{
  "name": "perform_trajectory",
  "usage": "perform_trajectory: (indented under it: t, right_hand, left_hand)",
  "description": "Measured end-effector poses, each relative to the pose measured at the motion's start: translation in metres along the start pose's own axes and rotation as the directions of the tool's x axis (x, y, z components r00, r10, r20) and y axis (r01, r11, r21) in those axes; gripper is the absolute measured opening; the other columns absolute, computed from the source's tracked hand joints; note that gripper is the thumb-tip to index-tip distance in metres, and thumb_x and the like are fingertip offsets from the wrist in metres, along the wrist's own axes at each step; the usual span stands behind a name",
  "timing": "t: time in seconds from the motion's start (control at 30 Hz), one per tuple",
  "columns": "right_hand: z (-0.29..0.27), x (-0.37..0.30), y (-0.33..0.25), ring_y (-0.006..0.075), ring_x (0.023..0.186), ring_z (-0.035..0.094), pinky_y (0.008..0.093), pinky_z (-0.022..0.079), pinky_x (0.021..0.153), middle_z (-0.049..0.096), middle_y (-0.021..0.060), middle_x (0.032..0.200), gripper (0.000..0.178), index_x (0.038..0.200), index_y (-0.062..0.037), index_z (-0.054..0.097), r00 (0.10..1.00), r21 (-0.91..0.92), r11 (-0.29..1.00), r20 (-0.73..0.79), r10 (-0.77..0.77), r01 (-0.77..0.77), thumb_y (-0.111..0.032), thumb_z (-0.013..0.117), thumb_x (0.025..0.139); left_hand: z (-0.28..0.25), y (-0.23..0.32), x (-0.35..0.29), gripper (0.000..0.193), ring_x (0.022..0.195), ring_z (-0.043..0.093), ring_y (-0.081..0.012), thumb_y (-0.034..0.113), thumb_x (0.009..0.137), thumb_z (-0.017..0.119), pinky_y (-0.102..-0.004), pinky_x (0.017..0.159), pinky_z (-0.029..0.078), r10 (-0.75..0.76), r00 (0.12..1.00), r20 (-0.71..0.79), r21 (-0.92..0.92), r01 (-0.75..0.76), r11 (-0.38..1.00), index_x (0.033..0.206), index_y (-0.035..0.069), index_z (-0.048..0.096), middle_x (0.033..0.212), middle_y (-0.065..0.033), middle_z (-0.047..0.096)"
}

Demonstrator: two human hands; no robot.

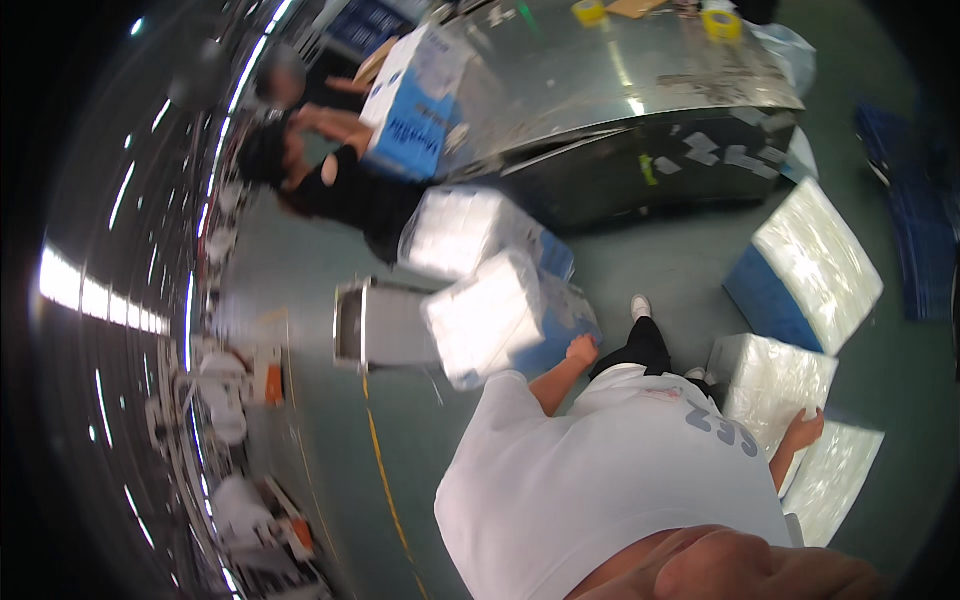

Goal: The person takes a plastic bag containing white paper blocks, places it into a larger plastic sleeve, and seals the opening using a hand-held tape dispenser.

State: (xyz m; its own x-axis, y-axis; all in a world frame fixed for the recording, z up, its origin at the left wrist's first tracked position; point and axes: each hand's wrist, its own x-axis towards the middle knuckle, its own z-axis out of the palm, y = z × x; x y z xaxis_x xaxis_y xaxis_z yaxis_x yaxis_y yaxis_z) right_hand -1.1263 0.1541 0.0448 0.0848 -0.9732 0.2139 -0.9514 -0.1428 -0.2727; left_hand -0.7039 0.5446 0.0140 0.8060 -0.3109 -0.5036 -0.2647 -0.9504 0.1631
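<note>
My left hand [582,350] is closed at the near edge of a large plastic-wrapped pack [485,318], white on top with blue and white printed sides. Its fingers curl against the wrap. On the other side of my body, my right hand [803,430] grips the edge of another wrapped pack [775,385] with a shiny white top. Part of that grip is hidden. Beside it lies a further white wrapped pack [835,478]. Just beyond stands a blue-sided one [822,262]. One more wrapped pack [452,232] touches the far side of the left one.
A metal-topped table [560,75] stands ahead, with yellow tape rolls [722,25] and a blue and white pack [415,105]. A person in black [340,195] works at its left end. A pale metal box-shaped stand [395,325] is at left. Machines line the far left.
</note>
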Motion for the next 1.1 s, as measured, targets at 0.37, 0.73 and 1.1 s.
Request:
perform_trajectory:
  t: [0.37,0.73,1.1]
  right_hand:
    - [0.070,0.077,-0.247,0.0314,0.097,0.046,0.0376,0.034,0.086,0.052,0.0142,0.102,0.037,0.101,-0.0034,0.050,0.799,0.427,0.771,0.163,-0.579,0.472,-0.013,0.061,0.068]
    - [0.129,0.011,-0.343,0.0283,0.089,0.051,0.0361,0.041,0.078,0.056,0.0122,0.090,0.026,0.090,-0.0074,0.054,0.570,0.548,0.811,0.607,-0.554,0.204,-0.019,0.062,0.067]
    - [0.190,0.074,-0.330,0.0115,0.061,0.052,0.0266,0.043,0.056,0.057,0.0019,0.070,0.021,0.085,-0.0069,0.054,0.592,0.477,0.582,0.806,0.009,-0.659,-0.026,0.057,0.076]
  left_hand:
    - [-0.125,-0.025,0.027,0.084,0.123,0.020,-0.0329,0.023,0.061,0.068,-0.0491,0.098,0.016,-0.252,0.692,-0.676,-0.178,0.178,0.968,0.127,-0.001,0.022,0.131,-0.0187,0.023]
    - [-0.096,-0.078,0.152,0.045,0.080,0.053,-0.0389,0.035,0.087,0.035,-0.0438,0.073,0.040,-0.389,0.708,-0.589,-0.536,0.017,0.844,0.102,-0.006,0.049,0.087,-0.0256,0.055]
    - [-0.119,-0.056,0.140,0.041,0.071,0.056,-0.0317,0.029,0.076,0.054,-0.0401,0.065,0.042,-0.223,0.964,-0.145,-0.577,0.101,0.811,0.077,-0.012,0.057,0.075,-0.0206,0.060]
